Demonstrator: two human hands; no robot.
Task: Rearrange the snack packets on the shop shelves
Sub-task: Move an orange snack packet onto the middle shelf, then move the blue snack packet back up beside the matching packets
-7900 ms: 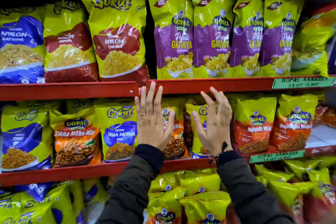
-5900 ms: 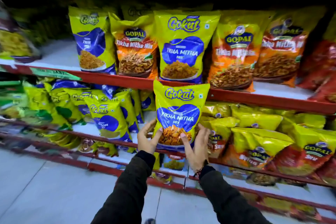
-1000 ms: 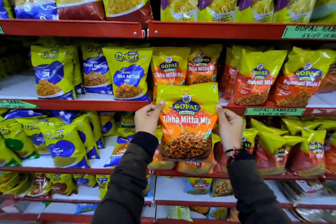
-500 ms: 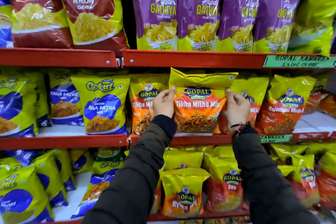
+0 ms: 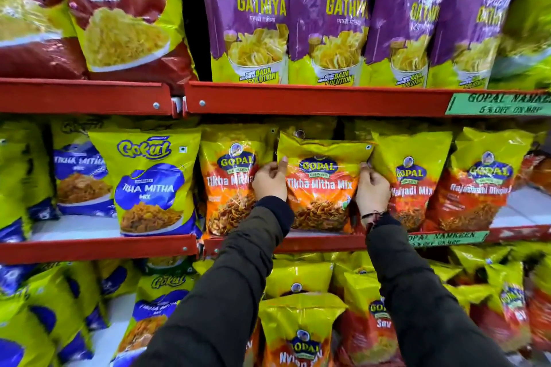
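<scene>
- Your left hand (image 5: 269, 180) and right hand (image 5: 372, 189) have their fingers clamped on the side edges of a Gopal Tikha Mitha Mix packet (image 5: 323, 185).
- The packet stands upright on the middle red shelf (image 5: 313, 243) (its base by the front lip).
- It sits between another Tikha Mitha Mix packet (image 5: 228, 185) and a Nadiyadi Mix packet (image 5: 413, 179).

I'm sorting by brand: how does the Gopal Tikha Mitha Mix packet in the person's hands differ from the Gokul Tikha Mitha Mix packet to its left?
The Gopal packet has an orange lower half; the Gokul packet has a blue patch. The Gopal packet is gripped at its sides by the left hand and right hand; the Gokul packet stands untouched. Both are yellow-topped, upright, and on the same middle shelf.
</scene>
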